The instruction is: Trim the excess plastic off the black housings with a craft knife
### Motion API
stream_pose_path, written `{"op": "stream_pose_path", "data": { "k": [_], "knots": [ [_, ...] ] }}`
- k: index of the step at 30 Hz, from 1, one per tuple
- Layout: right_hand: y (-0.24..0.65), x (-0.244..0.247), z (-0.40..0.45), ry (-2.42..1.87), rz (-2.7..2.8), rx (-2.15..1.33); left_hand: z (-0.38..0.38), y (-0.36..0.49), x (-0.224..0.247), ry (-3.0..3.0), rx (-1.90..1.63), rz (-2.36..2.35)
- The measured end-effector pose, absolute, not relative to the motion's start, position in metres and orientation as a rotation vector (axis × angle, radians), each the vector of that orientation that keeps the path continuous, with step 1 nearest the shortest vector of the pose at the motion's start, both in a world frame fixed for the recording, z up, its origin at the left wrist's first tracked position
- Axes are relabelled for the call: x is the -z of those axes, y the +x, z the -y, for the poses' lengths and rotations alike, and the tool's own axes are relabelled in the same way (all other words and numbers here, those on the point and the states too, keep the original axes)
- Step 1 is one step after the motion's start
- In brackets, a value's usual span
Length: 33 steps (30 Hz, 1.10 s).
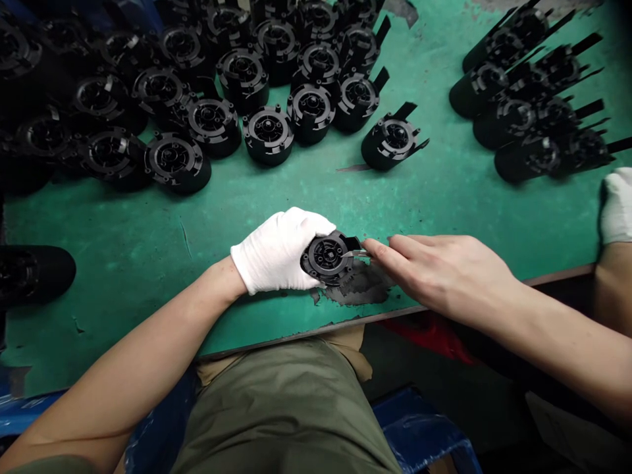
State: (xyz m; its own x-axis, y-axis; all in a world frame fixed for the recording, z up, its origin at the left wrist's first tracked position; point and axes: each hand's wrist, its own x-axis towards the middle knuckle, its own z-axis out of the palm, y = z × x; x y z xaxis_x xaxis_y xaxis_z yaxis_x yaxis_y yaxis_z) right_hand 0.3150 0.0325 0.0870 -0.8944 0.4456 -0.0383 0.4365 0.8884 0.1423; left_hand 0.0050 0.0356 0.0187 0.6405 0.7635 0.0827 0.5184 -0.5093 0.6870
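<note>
My left hand [279,251], in a white cotton glove, is shut around a round black moulded plastic part [326,258] and holds it on the green mat. My right hand [434,270] is bare and reaches in from the right. A small metal-tipped blade [356,253] lies under its fingers, with the tip at the part's rim. The handle is hidden by my fingers, and the underside of the part does not show.
Several rows of similar black parts [269,135] stand on the green mat [123,217] ahead and to the right. A dark worn patch [358,288] marks the mat by the near edge. A co-worker's white-gloved hand [617,205] shows at the right border.
</note>
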Motion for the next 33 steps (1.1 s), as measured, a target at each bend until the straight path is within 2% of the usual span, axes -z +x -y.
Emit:
{"op": "stream_pose_path", "data": {
  "k": [8, 33],
  "knots": [
    [0.299, -0.103, -0.009, 0.836, -2.848, -0.267, -0.036, 0.004, -0.017, 2.227, -0.520, -0.971],
    [0.300, -0.097, 0.003, 0.923, -2.846, -0.228, -0.035, 0.003, -0.013, 2.243, -0.501, -0.985]
  ]
}}
